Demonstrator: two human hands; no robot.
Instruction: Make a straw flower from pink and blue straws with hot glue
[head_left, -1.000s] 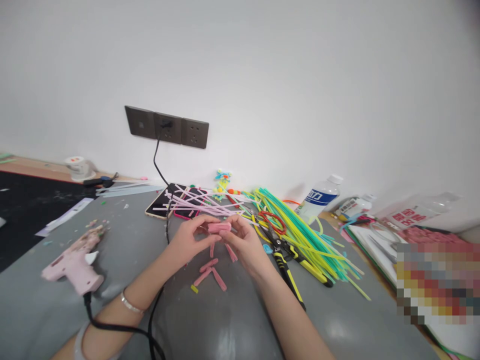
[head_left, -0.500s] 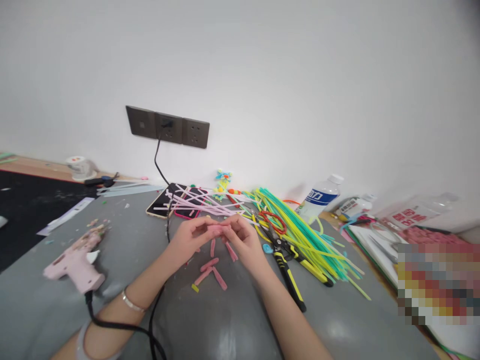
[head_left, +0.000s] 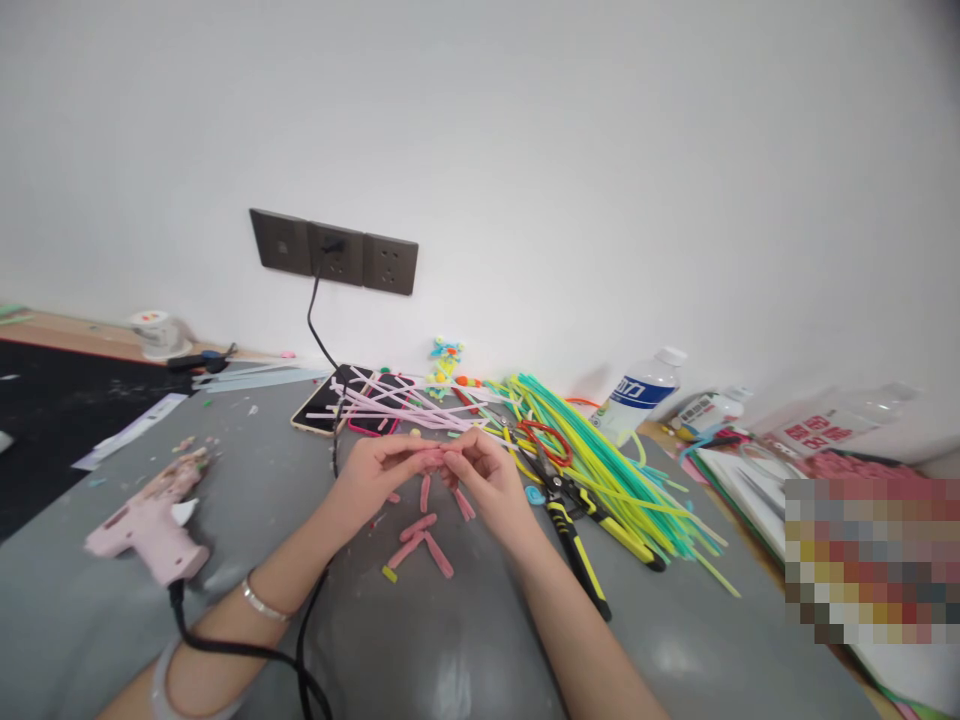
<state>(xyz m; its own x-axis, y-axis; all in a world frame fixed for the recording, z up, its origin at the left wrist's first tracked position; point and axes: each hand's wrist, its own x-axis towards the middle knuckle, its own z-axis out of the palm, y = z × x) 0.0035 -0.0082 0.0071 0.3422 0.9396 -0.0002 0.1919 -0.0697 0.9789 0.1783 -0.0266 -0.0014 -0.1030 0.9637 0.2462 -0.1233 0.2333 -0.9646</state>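
Over the table's middle, my left hand point(head_left: 367, 490) and my right hand point(head_left: 491, 490) meet, both closed in a pinch. Between their fingertips is a short pink pipe cleaner piece point(head_left: 433, 457), partly covered by the fingers. Beneath the hands lie several more fuzzy pink pieces point(head_left: 439, 556), three of them touching one another. A small yellow-green piece point(head_left: 390, 575) sits at the end of one. To the right of my right hand are pliers point(head_left: 574, 560) with black and yellow handles.
A pink hot glue gun point(head_left: 154, 535) lies left, its black cord passing my left forearm. Behind the hands are pale pink pipe cleaners point(head_left: 390, 405) over two phones. Green and yellow pipe cleaners point(head_left: 607, 465) and a bottle point(head_left: 645, 390) are at right.
The fingers of my left hand have straightened slightly around the pink pipe cleaner piece. Both hands keep nearly the same place, and the view shifts a little.
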